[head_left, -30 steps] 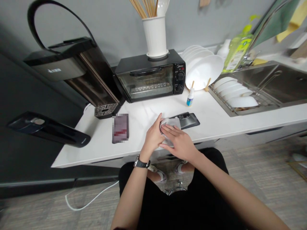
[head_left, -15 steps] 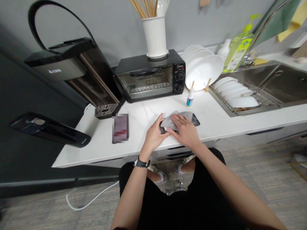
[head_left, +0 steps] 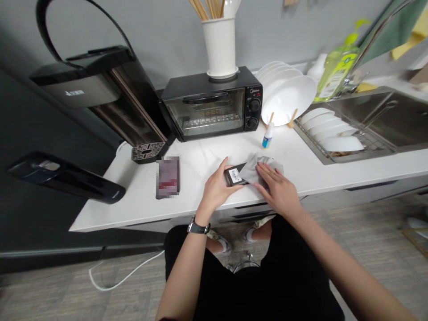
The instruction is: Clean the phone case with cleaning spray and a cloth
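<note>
On the white counter lies a dark flat phone-like device [head_left: 230,179] with a white barcode label. My left hand [head_left: 216,186] holds its left end between thumb and fingers, with a watch on that wrist. A grey cloth [head_left: 251,169] covers the device's right part. My right hand [head_left: 279,189] presses this cloth down, its fingers stretched across it and its thumb along the near side. Behind the cloth stands a small white spray bottle [head_left: 267,137] with a blue label. The device's far end is hidden under the cloth.
A pixelated flat item [head_left: 168,177] lies left on the counter [head_left: 197,156], near a dark bottle-shaped appliance [head_left: 70,177]. Behind are a tall black machine [head_left: 133,107], a toaster oven [head_left: 210,107] and white plates [head_left: 289,100]. A sink [head_left: 397,113] with bowls is at right.
My right hand and the grey cloth have slid right along the device, uncovering the barcode label at its left end. My left hand stays at that end. The view has shifted slightly.
</note>
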`<state>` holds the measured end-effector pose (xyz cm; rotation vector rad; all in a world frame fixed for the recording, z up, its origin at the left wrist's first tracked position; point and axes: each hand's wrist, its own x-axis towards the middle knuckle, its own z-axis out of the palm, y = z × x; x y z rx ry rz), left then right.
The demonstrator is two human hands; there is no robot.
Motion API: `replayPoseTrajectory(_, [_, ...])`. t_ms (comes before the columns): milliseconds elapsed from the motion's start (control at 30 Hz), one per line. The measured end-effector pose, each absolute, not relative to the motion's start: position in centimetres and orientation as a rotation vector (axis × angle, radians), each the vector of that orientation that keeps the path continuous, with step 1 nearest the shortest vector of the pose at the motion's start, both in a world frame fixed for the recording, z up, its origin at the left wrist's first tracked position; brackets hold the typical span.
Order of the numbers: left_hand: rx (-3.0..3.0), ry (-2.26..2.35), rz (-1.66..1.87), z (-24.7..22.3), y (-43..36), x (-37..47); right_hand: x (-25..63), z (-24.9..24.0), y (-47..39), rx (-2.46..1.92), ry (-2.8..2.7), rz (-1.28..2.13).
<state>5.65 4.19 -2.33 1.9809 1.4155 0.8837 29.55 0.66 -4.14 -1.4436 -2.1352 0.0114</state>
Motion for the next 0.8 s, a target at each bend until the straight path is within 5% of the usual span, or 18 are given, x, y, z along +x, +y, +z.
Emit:
replayPoseTrajectory(433, [2.032,1.44,0.837,-2.7,4.2,5.3,22.0,-2.8,1.6,-1.183,-2.279,0.138])
replayPoseTrajectory(800, [1.986,1.42,0.877,-2.2,4.3,5.7,30.6,-4.5,2.8,-1.515,-2.063,0.01])
